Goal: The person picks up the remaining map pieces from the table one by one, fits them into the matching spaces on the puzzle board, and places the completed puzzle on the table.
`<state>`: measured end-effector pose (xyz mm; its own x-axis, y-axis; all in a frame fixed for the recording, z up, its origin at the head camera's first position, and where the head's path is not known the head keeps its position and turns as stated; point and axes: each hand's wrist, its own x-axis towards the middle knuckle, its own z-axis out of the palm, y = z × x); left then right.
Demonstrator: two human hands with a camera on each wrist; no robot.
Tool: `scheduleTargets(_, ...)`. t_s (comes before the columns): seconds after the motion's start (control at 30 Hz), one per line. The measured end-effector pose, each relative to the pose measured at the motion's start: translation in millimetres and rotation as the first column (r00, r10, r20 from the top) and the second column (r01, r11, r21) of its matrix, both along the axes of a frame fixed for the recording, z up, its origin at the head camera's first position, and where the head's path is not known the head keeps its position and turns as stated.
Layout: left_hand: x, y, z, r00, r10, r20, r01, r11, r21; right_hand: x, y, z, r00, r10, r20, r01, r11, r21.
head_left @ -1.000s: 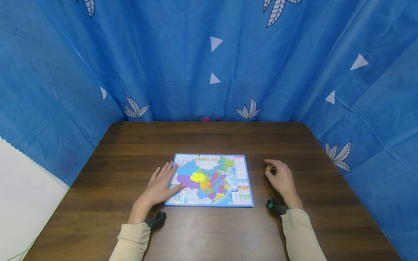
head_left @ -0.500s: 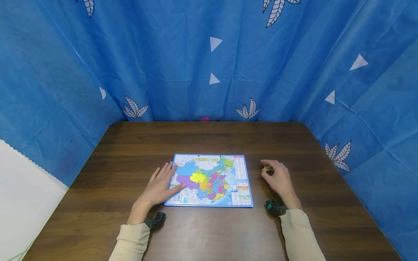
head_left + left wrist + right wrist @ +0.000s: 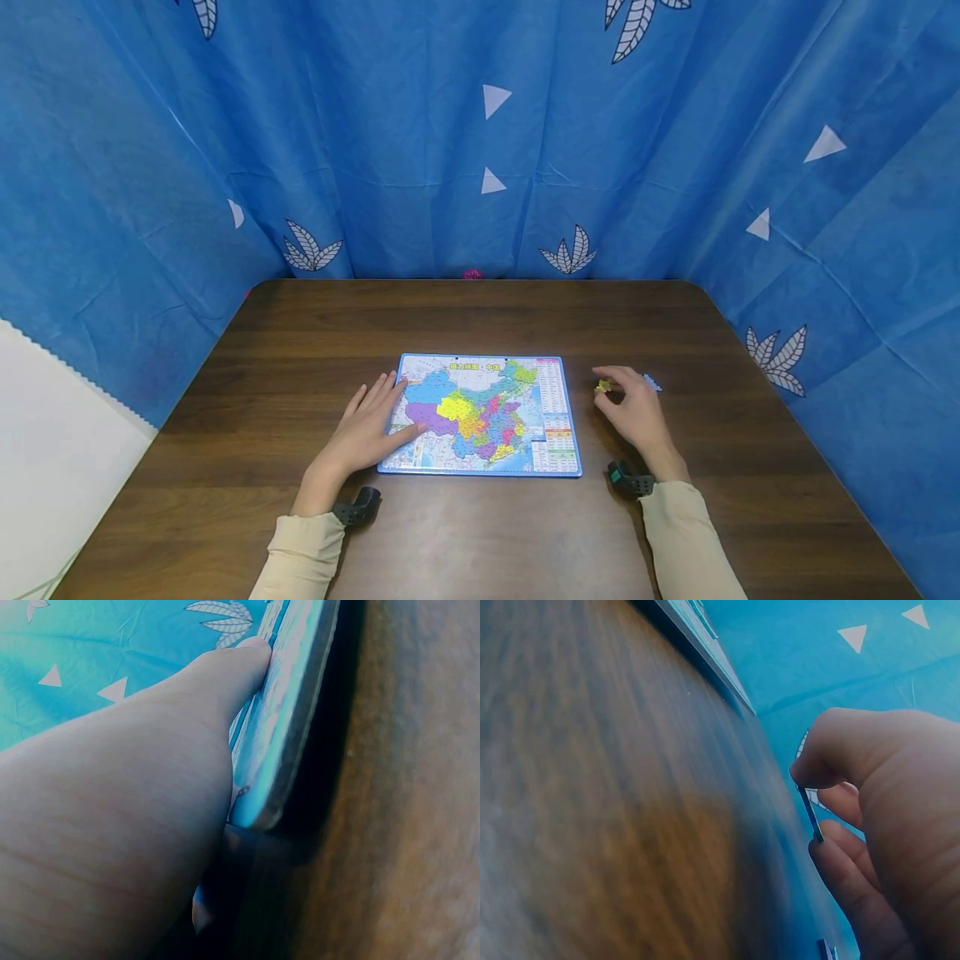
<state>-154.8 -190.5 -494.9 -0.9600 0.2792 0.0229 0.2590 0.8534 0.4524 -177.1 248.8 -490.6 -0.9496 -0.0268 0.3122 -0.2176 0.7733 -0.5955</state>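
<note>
A map puzzle board (image 3: 477,414) with a blue rim and coloured regions lies on the table. My left hand (image 3: 367,429) rests on its left side, fingers spread and straight, thumb over the map's lower left. In the left wrist view the thumb (image 3: 232,671) lies along the board's edge. My right hand (image 3: 633,408), to the right of the board, pinches a small yellow puzzle piece (image 3: 604,386) between thumb and fingers. That piece appears edge-on as a thin dark strip (image 3: 811,816) in the right wrist view. A blue puzzle piece (image 3: 652,382) lies just beyond the right hand, partly hidden.
The brown wooden table (image 3: 480,321) extends around the board. A blue curtain (image 3: 420,125) with leaf and triangle prints hangs behind and along the sides. Dark straps with camera mounts sit at the left wrist (image 3: 358,507) and the right wrist (image 3: 630,480).
The right hand has shifted a little left towards the board, carrying the yellow puzzle piece. This uncovers the blue puzzle piece behind it. The left hand and the board have stayed put.
</note>
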Motion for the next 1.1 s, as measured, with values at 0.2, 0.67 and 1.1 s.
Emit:
scheduleTargets(0.2, 0.2, 0.4, -0.2, 1.0, -0.003, -0.005, 0.003, 1.0, 0.002, 0.4, -1.9, 0.5, 1.0, 0.011, -0.001, -0.011, 1.0, -0.01)
scheduleTargets(0.67, 0.3, 0.3, 1.0, 1.0, -0.007, -0.01, 0.007, 1.0, 0.001, 0.5, -8.2, 2.1, 1.0, 0.022, -0.011, -0.022, 1.0, -0.022)
scheduleTargets(1.1, 0.6, 0.7, 0.9, 1.0, -0.005, -0.006, 0.005, 1.0, 0.001, -0.2, -17.6, 3.8, 0.999, 0.041, -0.01, -0.041, 0.999, -0.013)
